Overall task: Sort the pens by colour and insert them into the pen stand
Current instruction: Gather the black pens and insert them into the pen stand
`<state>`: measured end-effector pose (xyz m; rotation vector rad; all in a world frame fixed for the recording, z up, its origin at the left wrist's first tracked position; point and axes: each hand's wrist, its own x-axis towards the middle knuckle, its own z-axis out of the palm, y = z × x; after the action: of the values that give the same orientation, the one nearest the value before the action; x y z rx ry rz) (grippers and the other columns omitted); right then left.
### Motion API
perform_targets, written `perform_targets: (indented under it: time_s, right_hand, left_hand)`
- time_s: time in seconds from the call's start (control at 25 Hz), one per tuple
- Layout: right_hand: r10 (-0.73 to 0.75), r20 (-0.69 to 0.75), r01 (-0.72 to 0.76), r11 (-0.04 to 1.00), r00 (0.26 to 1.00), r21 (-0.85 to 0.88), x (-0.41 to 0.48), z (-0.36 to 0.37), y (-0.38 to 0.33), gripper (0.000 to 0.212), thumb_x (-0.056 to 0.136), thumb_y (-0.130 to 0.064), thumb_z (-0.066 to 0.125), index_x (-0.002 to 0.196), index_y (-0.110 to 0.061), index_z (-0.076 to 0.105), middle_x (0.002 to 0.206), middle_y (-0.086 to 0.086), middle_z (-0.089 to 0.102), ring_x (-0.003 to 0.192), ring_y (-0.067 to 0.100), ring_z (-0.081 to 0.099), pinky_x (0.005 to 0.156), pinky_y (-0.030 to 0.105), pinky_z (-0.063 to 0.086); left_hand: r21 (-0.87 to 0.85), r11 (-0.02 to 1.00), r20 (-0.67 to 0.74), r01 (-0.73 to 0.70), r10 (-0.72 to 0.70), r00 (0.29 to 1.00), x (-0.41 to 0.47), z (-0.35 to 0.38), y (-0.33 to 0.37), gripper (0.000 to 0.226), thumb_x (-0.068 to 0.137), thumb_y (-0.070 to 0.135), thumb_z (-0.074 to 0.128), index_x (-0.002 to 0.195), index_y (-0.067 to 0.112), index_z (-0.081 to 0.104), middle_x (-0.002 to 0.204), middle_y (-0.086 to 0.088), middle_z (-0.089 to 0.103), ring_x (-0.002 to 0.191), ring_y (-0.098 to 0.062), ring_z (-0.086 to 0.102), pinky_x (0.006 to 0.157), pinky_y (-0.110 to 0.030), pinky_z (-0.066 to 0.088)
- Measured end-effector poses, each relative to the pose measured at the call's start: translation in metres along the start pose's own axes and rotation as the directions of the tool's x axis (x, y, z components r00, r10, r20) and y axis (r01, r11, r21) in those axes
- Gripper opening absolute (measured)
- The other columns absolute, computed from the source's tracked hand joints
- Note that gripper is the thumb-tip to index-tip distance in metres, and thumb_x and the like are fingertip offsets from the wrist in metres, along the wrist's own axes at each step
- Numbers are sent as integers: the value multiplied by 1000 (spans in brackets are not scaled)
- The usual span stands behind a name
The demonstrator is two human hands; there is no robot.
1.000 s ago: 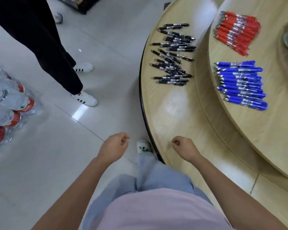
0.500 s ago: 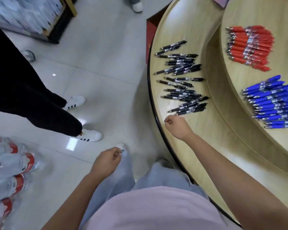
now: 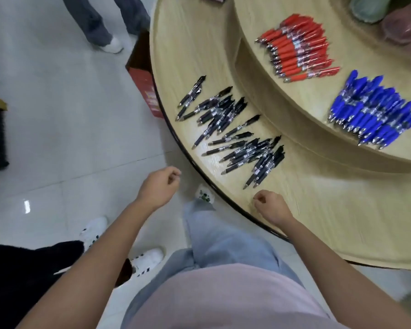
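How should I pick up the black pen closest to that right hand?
Probably pinch the nearest black pen mid-barrel, thumb and finger on its long sides, coming down from above with the right hand. It lies flat, tip toward the table edge, with other pens close alongside.

Loose pens [image 3: 233, 136] lie on the tabletop [image 3: 330, 210] near its left edge. On the raised tier [image 3: 259, 32] to the right sit a rear pile [image 3: 299, 48] and a front pile [image 3: 373, 115].
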<state>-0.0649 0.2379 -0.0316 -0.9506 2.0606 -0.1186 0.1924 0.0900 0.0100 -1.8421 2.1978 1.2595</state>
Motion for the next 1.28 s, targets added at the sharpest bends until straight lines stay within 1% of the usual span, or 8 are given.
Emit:
perform_targets:
  time_s: [0.16,0.28,0.44,0.56,0.64,0.92,1.08,1.28]
  right_hand:
    - [227,-112,-212,968,967,136,22,-15,-16,13,90,-18,51,88,-10,61,82,4,62,75,22,57,61,28,43]
    - [475,-230,-368,846,849,386,39,-36,-29,28,87,-30,59,100,-6,56,84,10,63,72,24,57,59,29,41]
    - [648,-271,-494,736,712,462,74,-51,-48,69,80,-46,67,122,3,44,112,17,55,99,32,55,78,40,50]
    - [795,-180,-630,576,579,520,99,-54,-61,88,77,-57,65,135,2,34,133,22,42,121,37,44,96,47,43]
    - [839,-129,-677,508,529,532,108,-51,-66,91,78,-57,64,138,2,29,138,23,37,126,38,39,98,47,40]
    - [863,-158,-687,481,480,544,113,-35,-76,87,74,-53,69,132,2,35,131,21,43,120,36,42,92,43,43]
    - [869,-99,-705,455,485,543,114,-28,-90,103,71,-60,69,141,0,22,139,20,31,127,37,34,99,48,39]
    - [865,-131,-713,477,484,514,120,-20,-103,101,69,-59,72,136,-1,24,132,18,34,120,32,36,92,43,43]
  left_hand:
    - [63,995,86,-81,76,993,84,-23,22,20,89,17,54,107,16,64,97,-1,67,87,-18,61,83,-27,47]
    - [120,985,88,-122,112,990,147,-42,43,31,87,20,56,116,12,60,104,-5,63,94,-22,59,87,-31,47]
    - [320,941,-4,-111,118,993,226,-49,71,61,84,37,62,135,9,43,132,-16,47,122,-32,44,100,-43,37]
    - [377,922,54,-83,68,996,271,-40,86,77,82,48,61,139,4,34,138,-19,40,127,-34,37,104,-45,32]
    - [429,892,126,-144,98,987,284,-32,91,83,79,52,63,138,4,32,139,-18,37,127,-34,35,102,-46,35]
    - [518,791,313,-326,179,933,283,-13,106,105,66,66,69,141,8,25,142,-13,29,131,-31,29,103,-47,34]
    - [501,799,331,-332,178,927,272,0,112,90,77,48,69,140,5,23,141,-15,28,129,-31,30,100,-46,37]
    - [541,777,311,-323,173,935,265,8,117,80,78,40,71,132,-2,29,131,-21,35,120,-33,36,94,-42,42]
